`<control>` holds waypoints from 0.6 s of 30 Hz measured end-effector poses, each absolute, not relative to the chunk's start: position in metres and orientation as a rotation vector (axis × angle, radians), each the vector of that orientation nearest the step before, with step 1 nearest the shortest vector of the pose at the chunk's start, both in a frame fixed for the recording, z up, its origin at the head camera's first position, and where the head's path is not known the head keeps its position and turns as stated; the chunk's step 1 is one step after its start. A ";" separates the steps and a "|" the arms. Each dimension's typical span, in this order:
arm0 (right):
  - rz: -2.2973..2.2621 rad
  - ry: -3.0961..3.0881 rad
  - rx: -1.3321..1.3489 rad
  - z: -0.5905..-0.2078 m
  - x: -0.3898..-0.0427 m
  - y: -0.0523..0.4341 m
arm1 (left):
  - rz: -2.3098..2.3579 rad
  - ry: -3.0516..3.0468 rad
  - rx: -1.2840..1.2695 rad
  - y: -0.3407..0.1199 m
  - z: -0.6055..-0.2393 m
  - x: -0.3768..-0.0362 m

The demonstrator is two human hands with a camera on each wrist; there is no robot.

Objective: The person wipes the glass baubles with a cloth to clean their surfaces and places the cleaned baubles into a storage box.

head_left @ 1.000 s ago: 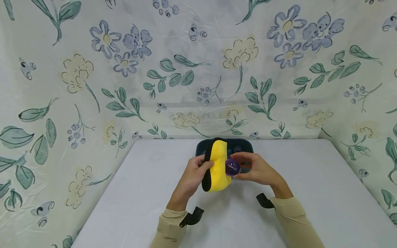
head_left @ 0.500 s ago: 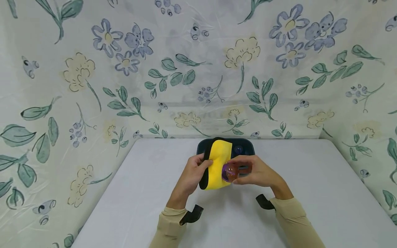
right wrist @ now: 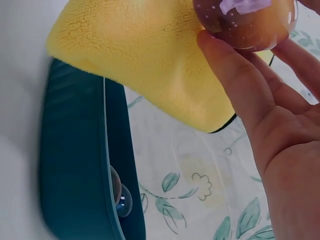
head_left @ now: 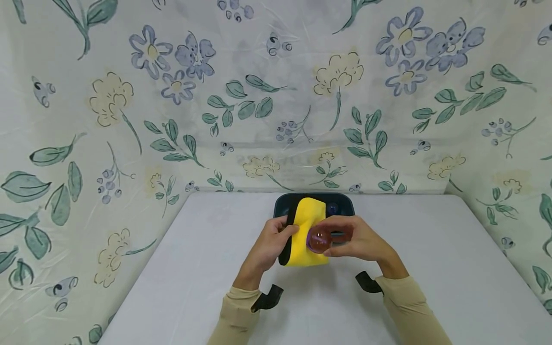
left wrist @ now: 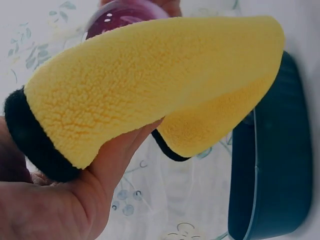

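Note:
My left hand (head_left: 274, 242) pinches a yellow fleecy cloth (head_left: 304, 249) by its black-edged side, thumb in front. In the left wrist view the cloth (left wrist: 150, 75) drapes over the fingers and hides most of them. My right hand (head_left: 362, 239) holds a clear purple-and-amber ball (head_left: 319, 239) in its fingertips, against or just in front of the cloth; contact is hard to tell. A purple patch shows on the ball (right wrist: 245, 22) in the right wrist view.
Behind the hands, at the table's (head_left: 215, 230) far edge, stands a dark teal bin (head_left: 282, 205). Small clear balls (right wrist: 124, 200) lie inside it, one bluish. A flower-patterned curtain (head_left: 276, 96) hangs behind and at both sides.
The right hand has turned the ball, so its amber side now faces up, and brought it left over the cloth. The cloth has spread flatter towards the ball.

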State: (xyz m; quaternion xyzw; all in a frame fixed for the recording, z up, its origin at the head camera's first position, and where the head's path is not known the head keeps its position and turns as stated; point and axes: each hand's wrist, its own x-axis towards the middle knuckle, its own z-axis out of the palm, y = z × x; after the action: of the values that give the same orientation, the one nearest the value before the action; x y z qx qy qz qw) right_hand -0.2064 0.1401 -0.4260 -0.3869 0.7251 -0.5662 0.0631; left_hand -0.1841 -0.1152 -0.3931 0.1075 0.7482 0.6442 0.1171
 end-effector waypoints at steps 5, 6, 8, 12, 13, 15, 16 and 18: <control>-1.739 2.191 -1.146 -0.424 -0.206 0.141 | 1.882 2.184 0.313 -0.113 -0.395 -0.184; -1.743 2.190 -1.147 -0.424 -0.206 0.141 | 1.881 2.184 0.309 -0.113 -0.395 -0.184; -1.750 2.187 -1.153 -0.424 -0.205 0.140 | 1.879 2.184 0.301 -0.113 -0.395 -0.184; -1.775 2.194 -1.159 -0.425 -0.205 0.140 | 1.870 2.177 0.304 -0.113 -0.395 -0.183; -1.783 2.197 -1.161 -0.425 -0.205 0.140 | 1.868 2.177 0.309 -0.113 -0.394 -0.183; -1.798 2.207 -1.164 -0.425 -0.205 0.139 | 1.864 2.176 0.317 -0.114 -0.394 -0.183; -1.805 2.214 -1.163 -0.425 -0.205 0.139 | 1.862 2.177 0.320 -0.114 -0.394 -0.183; -1.815 2.239 -1.162 -0.425 -0.205 0.139 | 1.859 2.180 0.326 -0.114 -0.394 -0.183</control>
State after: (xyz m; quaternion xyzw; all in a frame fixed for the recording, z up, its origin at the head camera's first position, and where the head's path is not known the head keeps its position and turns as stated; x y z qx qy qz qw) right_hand -0.2054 0.1394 -0.4250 -0.3740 0.7203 -0.5839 0.0172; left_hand -0.1830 -0.1142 -0.3942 0.1120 0.7497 0.6394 0.1285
